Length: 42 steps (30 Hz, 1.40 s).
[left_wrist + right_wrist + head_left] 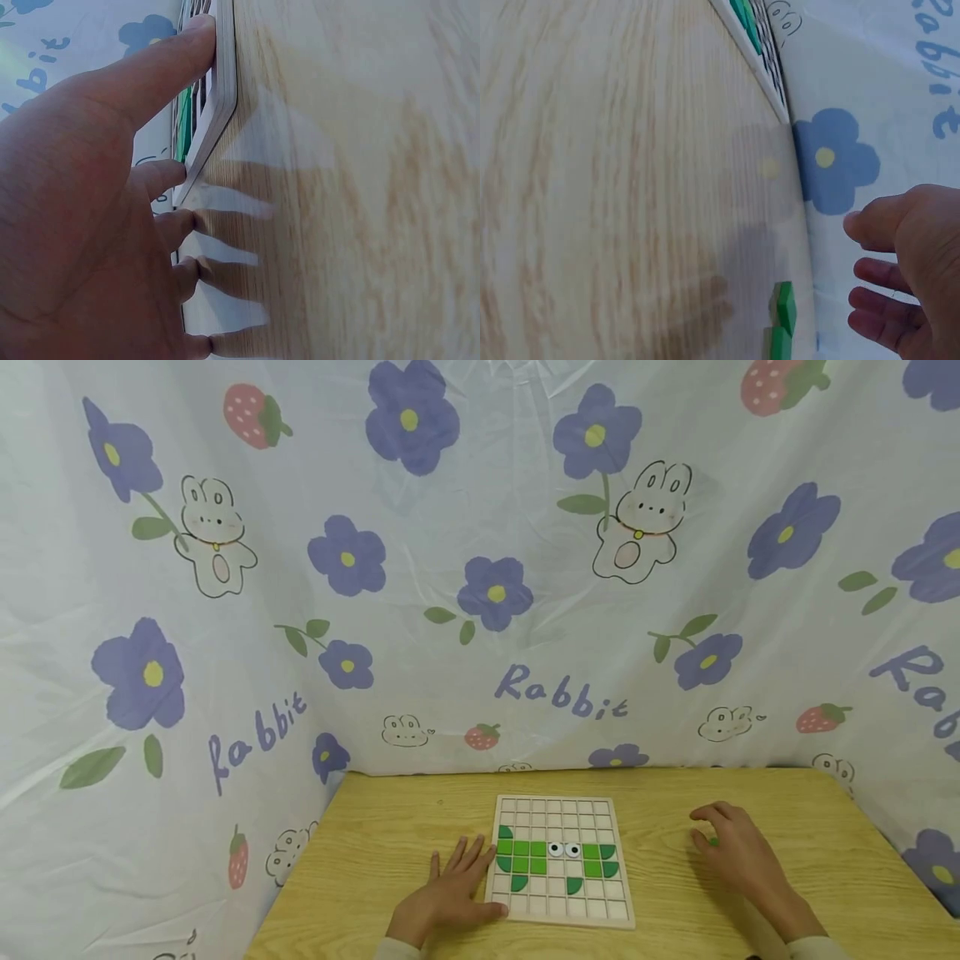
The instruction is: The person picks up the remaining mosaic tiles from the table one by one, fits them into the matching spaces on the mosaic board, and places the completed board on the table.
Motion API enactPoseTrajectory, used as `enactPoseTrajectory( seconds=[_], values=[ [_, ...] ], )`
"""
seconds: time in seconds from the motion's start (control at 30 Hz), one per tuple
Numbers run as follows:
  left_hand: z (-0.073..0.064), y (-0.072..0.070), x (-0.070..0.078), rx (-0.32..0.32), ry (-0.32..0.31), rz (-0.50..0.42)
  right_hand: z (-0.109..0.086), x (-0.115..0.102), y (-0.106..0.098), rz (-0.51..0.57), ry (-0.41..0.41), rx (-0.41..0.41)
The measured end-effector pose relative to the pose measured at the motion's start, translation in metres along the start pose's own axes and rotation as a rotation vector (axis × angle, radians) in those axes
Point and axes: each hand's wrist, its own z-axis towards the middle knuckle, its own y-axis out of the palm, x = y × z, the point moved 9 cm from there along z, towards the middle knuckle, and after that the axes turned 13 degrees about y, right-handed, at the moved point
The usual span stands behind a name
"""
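Head view shows the left hand [450, 893] spread flat against the grid board [558, 860] on the bench [375, 860], while the relaxed right hand [738, 852] hovers over loose green tiles [782, 319], which a careless nudge could scatter.

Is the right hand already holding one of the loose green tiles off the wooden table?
No. In the right wrist view the right hand hovers with empty fingers, and the green tiles lie on the wooden table.
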Motion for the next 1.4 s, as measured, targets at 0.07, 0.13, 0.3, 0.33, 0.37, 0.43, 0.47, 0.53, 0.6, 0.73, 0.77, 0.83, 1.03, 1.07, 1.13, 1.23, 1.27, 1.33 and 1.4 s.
enactPoseTrajectory(
  seconds=[0.07,0.13,0.3,0.33,0.37,0.43,0.47,0.53,0.6,0.73,0.77,0.83,1.03,1.07,1.13,1.23,1.27,1.33,1.4],
  values=[
    [0.0,0.0,-0.001,0.001,0.0,0.005,0.001,0.008,0.005,-0.003,0.043,-0.05],
    [0.0,0.0,-0.001,0.002,0.002,0.008,0.001,0.015,0.01,-0.026,0.066,-0.082],
    [0.001,0.0,0.0,0.003,0.0,0.003,0.0,0.027,0.019,-0.077,0.084,-0.125],
    [0.001,0.0,0.0,0.003,0.0,0.004,-0.001,0.028,0.02,-0.084,0.081,-0.132],
    [0.001,0.0,0.0,0.003,0.0,0.007,-0.002,0.03,0.022,-0.092,0.079,-0.137],
    [0.001,0.0,0.0,0.002,0.002,0.013,-0.002,0.032,0.024,-0.107,0.072,-0.144],
    [0.001,0.0,0.0,0.002,0.002,0.016,-0.003,0.032,0.025,-0.112,0.067,-0.147],
    [0.001,0.0,0.0,0.001,0.005,0.017,-0.004,0.033,0.026,-0.111,0.066,-0.152],
    [0.001,0.0,0.001,0.0,0.006,0.012,-0.004,0.034,0.024,-0.109,0.076,-0.146],
    [0.002,0.0,0.002,0.0,0.006,0.008,-0.005,0.038,0.02,-0.113,0.133,-0.148],
    [0.002,0.0,0.002,0.001,0.006,0.009,-0.005,0.039,0.018,-0.117,0.147,-0.152],
    [0.001,0.0,0.003,0.002,0.005,0.01,-0.005,0.042,0.017,-0.112,0.173,-0.172],
    [0.0,-0.002,0.005,0.008,0.005,0.003,-0.004,0.047,0.017,-0.093,0.178,-0.193],
    [0.0,-0.002,0.005,0.007,0.002,0.002,-0.004,0.047,0.017,-0.092,0.172,-0.194],
    [-0.001,-0.002,0.005,0.005,-0.002,-0.001,-0.004,0.048,0.018,-0.089,0.164,-0.198],
    [-0.002,-0.001,0.003,0.004,-0.006,-0.001,-0.004,0.048,0.018,-0.08,0.154,-0.199],
    [-0.002,-0.001,0.003,0.005,-0.007,-0.002,-0.003,0.048,0.019,-0.075,0.153,-0.201],
    [-0.002,-0.001,0.002,0.007,-0.007,-0.005,-0.003,0.048,0.019,-0.069,0.152,-0.203],
    [-0.002,0.0,0.002,0.008,-0.008,-0.005,-0.003,0.047,0.019,-0.061,0.154,-0.211]
  ],
)
